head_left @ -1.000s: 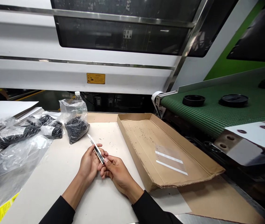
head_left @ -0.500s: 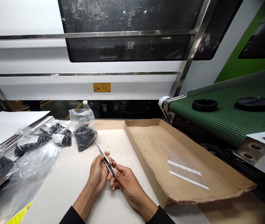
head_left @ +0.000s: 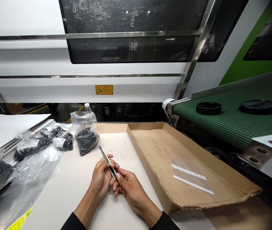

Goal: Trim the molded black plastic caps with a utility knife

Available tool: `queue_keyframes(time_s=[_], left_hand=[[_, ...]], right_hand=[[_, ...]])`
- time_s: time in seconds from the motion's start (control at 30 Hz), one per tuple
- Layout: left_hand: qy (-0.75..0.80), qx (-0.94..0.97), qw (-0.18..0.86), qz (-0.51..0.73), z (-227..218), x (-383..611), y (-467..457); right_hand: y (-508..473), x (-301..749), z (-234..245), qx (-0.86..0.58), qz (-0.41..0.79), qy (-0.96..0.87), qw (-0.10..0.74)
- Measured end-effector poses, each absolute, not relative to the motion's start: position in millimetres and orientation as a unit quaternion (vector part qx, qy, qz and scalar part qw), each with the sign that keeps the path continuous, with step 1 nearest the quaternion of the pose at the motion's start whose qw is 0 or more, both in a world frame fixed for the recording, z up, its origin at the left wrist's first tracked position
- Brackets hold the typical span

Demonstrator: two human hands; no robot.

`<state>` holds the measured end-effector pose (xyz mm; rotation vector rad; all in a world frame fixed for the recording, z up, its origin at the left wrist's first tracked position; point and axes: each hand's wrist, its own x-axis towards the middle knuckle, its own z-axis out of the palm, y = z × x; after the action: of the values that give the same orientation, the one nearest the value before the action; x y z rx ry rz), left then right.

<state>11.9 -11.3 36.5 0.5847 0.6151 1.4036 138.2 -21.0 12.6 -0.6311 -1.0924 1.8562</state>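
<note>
Both of my hands meet over the white tabletop point(head_left: 61, 188) and hold a pair of metal tweezers point(head_left: 107, 161). My left hand point(head_left: 101, 178) curls around the tweezers' middle. My right hand point(head_left: 126, 187) pinches their near end between thumb and fingers. The tips point away from me toward a clear bag of small black parts point(head_left: 85, 135). A shallow cardboard tray point(head_left: 222, 174) lies just to the right of my hands, with a small clear zip bag point(head_left: 189, 175) flat inside it.
More plastic bags of black parts point(head_left: 37, 143) lie at the left beside white sheets point(head_left: 4, 126). A green conveyor belt point(head_left: 233, 123) at the right carries two black round lids point(head_left: 209, 108). A white machine housing point(head_left: 78, 89) stands behind the table.
The view tilted up a little between one second ago and half a second ago. My hands and the tweezers keep the same grip and have barely moved since.
</note>
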Motion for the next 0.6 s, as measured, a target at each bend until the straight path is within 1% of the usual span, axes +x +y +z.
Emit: queue_keyframes(time_s=[0.27, 0.43, 0.6], left_hand=[[0.298, 0.292, 0.675, 0.609, 31.6, 16.4, -12.1], [0.317, 0.326, 0.645, 0.615, 23.9, 19.1, -11.2], [0.339, 0.336, 0.596, 0.646, 23.5, 16.6, -11.5]], right_hand=[[-20.6, 137.4, 13.4, -0.25, 0.747, -0.419, 0.451], [-20.1, 136.5, 14.8, -0.259, 0.744, -0.424, 0.446], [-23.0, 134.4, 16.1, -0.26, 0.717, -0.484, 0.43]])
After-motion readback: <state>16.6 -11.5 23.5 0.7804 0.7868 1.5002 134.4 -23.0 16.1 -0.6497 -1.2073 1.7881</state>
